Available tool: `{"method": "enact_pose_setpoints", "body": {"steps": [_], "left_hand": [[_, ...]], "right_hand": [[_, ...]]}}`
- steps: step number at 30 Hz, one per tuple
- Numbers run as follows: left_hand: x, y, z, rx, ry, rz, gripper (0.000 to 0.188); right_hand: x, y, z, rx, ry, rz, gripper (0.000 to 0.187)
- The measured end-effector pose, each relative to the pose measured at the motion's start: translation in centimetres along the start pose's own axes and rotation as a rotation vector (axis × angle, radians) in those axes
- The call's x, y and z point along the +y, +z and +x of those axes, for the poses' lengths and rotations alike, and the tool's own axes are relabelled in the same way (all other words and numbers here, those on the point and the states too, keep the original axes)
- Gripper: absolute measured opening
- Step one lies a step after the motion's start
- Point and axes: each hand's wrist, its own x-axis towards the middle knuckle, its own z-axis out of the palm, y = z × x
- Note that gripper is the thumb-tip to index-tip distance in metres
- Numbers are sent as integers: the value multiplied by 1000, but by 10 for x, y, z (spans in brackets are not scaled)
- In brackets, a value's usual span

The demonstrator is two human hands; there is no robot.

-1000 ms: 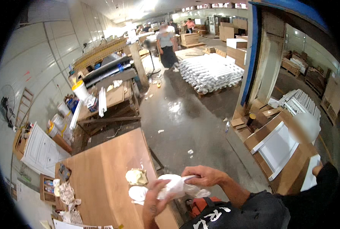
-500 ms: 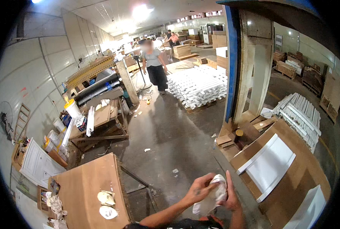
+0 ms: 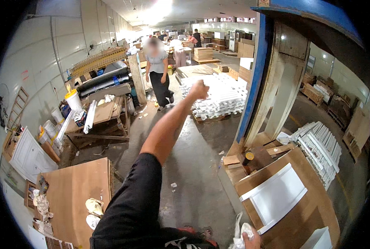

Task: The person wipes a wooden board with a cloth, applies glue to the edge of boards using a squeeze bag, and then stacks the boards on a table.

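Note:
My left arm stretches far forward in its black sleeve. At its end my left hand is raised in the air with its fingers curled in, and nothing shows in it. Behind it in the picture lies a pallet stack of white strips, which it does not seem to touch. My right hand is low at the bottom edge, closed on a crumpled white cloth that hangs partly loose. Beside that hand, a white panel with raised edges lies on a brown board.
A wooden table with cloths stands at the left. A cluttered bench is beyond it. One person stands in the aisle ahead, with others farther back. A blue-edged post rises at the right, near another bundle of white strips.
My left hand has left the cloth and swung up and forward. My right hand has dropped lower with the cloth. The person ahead has moved left, and my view has shifted.

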Motion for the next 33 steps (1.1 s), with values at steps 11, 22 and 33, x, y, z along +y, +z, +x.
{"method": "enact_pose_setpoints", "body": {"steps": [11,22,33], "left_hand": [[352,-99,-129,-555,639,-1433,35],[741,-77,-428,-1509,1279,-1219,30],[981,-80,-540,-1859,1009,-1416,20]], "right_hand": [[-11,3,-72,623,225,552,35],[91,-91,-254,1243,486,297,24],[241,-216,-405,981,802,14,28]]}}
